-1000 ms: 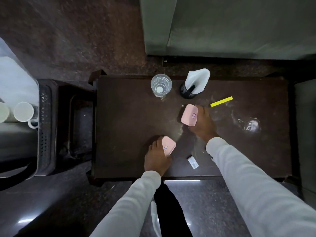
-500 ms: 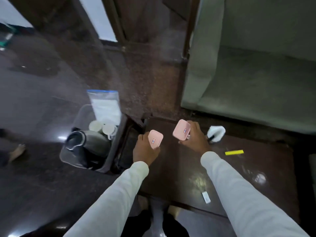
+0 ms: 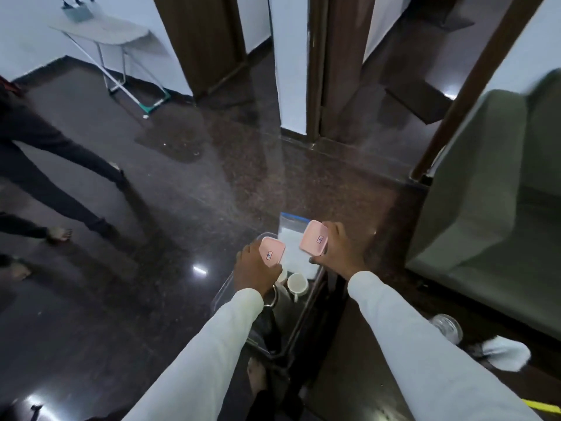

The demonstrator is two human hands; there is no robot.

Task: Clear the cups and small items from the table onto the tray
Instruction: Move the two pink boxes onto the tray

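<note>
My left hand [image 3: 256, 270] grips a small pink box [image 3: 271, 252], held above the left side of the tray [image 3: 221, 294]. A second pink box [image 3: 314, 238] is in my right hand [image 3: 341, 253], over the tray's far end. Inside the tray stand a white mug [image 3: 297, 283] and a clear bag with a blue zip strip [image 3: 293, 235]; a dark kettle is mostly hidden under my left sleeve. On the dark table [image 3: 358, 360] to the right remain a drinking glass [image 3: 446, 326], a white napkin [image 3: 505, 354] and a yellow strip [image 3: 543, 406].
A green sofa [image 3: 491, 208] stands on the right beyond the table. Another person's legs [image 3: 54, 183] cross the glossy floor at the left. A folding stand [image 3: 103, 34] sits at the far left wall, and wooden door frames [image 3: 315, 68] rise straight ahead.
Both hands lifted the pink boxes off the table and carried them left, now over the tray. My view swung up and left, so most of the table has slid out of sight.
</note>
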